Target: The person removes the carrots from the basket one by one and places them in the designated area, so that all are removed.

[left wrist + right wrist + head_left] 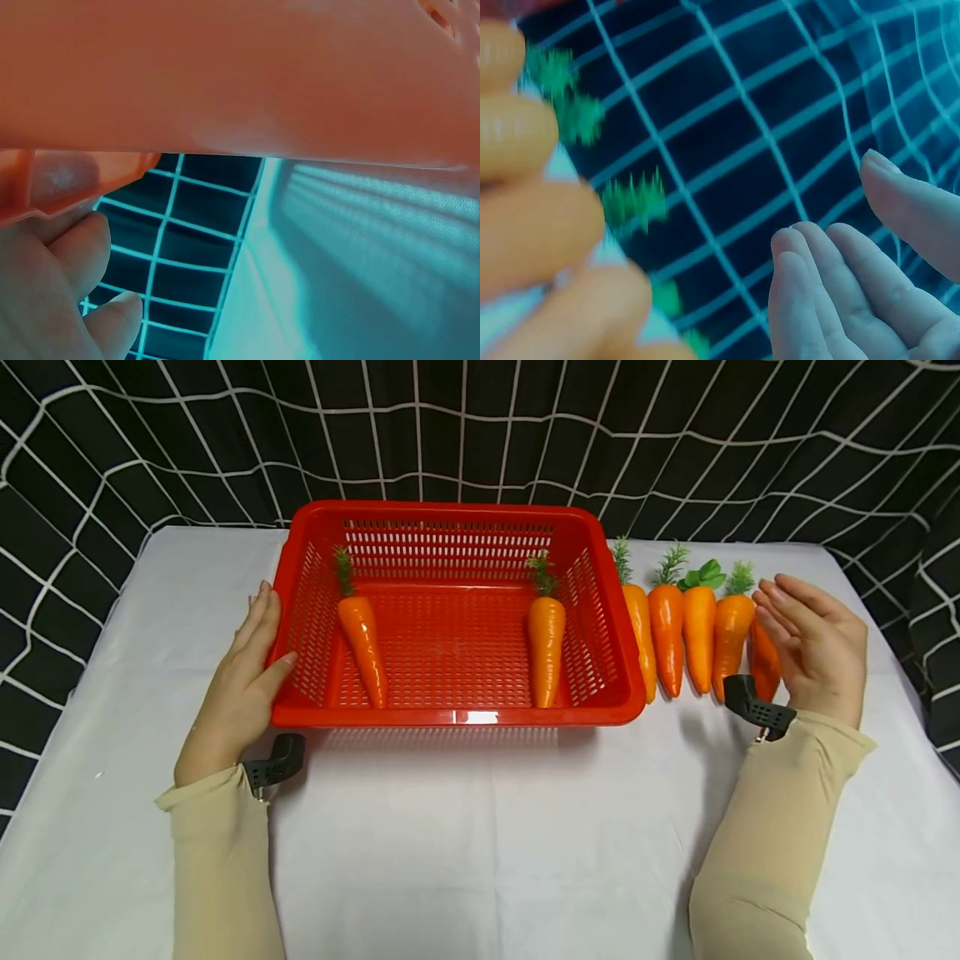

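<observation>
A red plastic basket [457, 717] with slotted walls stands on the table; one carrot [363, 647] lies at its left and another carrot [547, 647] at its right, green tops toward the back. My left hand [243, 681] holds the basket's left rim, thumb over the top. In the left wrist view the left fingertips [86, 251] show below the rim, the thumb hidden. To the basket's right lies a row of several carrots [699, 639]. At the row's right end my right hand [821, 647] hovers with nothing in it, partly covering the last carrot [763, 662].
White cloth [480, 843] covers the table. Black curtain with white netting [465, 435] rises along the back and both sides. The basket's right rim overlaps the nearest carrot of the row [639, 643] in the head view.
</observation>
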